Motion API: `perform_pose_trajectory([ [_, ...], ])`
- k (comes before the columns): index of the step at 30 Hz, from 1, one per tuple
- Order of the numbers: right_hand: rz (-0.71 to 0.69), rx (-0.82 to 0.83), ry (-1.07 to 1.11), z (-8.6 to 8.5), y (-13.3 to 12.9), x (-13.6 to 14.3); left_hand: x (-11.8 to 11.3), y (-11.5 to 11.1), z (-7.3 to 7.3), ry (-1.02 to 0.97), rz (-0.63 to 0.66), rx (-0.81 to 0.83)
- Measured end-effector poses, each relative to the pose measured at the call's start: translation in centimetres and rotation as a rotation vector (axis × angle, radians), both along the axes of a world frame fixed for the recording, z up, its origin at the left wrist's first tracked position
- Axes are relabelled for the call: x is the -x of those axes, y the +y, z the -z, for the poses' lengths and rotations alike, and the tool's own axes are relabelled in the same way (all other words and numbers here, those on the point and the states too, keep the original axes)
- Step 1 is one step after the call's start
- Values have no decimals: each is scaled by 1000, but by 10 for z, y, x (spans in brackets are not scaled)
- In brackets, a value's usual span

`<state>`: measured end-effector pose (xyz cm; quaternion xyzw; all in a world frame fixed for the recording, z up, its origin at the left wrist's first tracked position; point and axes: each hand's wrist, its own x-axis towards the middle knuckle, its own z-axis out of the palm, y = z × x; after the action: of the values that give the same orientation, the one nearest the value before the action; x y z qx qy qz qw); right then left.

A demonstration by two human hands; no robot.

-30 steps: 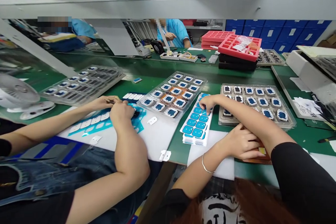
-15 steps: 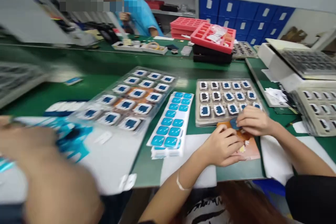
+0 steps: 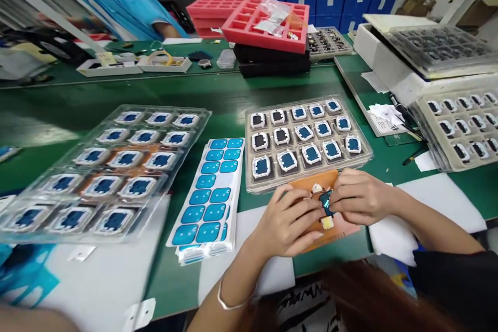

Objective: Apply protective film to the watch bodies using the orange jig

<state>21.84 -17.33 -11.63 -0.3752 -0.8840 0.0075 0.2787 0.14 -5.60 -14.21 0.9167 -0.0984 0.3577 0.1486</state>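
The person's left hand (image 3: 288, 223) and right hand (image 3: 360, 197) are meeting over an orange board (image 3: 311, 182) lying on the green table (image 3: 233, 96). Between them they are pinching a small blue part (image 3: 326, 202), the fingers (image 3: 307, 205) of both hands closing on it from either side, so it is sitting right at the fingertips, just above the board. A silver bracelet (image 3: 229, 303) is hanging on the left wrist.

Just beyond the fingers, a beige tray (image 3: 365, 158) is holding rows of small square parts, some with blue faces, some dark. To the left of the fingers, a stack of white sheets carrying blue stickers (image 3: 210, 192) is lying on the table, and further left a clear plastic tray (image 3: 200, 114) is holding more blue-faced parts. White paper (image 3: 439, 197) is lying under the right forearm. Well beyond the fingers, red trays (image 3: 268, 26) are sitting on black ones, and another person in a blue top (image 3: 124, 0) is working across the table.
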Motion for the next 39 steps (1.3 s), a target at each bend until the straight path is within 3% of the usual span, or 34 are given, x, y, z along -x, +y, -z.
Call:
perform_pose_trajectory([
  [16,-26,-114,49,7,0,5,1,0,-1,-76,-79,-20],
  [24,47,-19,-27,8,1,7,1,-1,-2,-61,-104,-9],
  [28,17,4,-12,11,2,7,1,-1,-1,-15,-98,13],
  [39,130,-237,180,17,13,-7,1,-3,6,144,-35,51],
])
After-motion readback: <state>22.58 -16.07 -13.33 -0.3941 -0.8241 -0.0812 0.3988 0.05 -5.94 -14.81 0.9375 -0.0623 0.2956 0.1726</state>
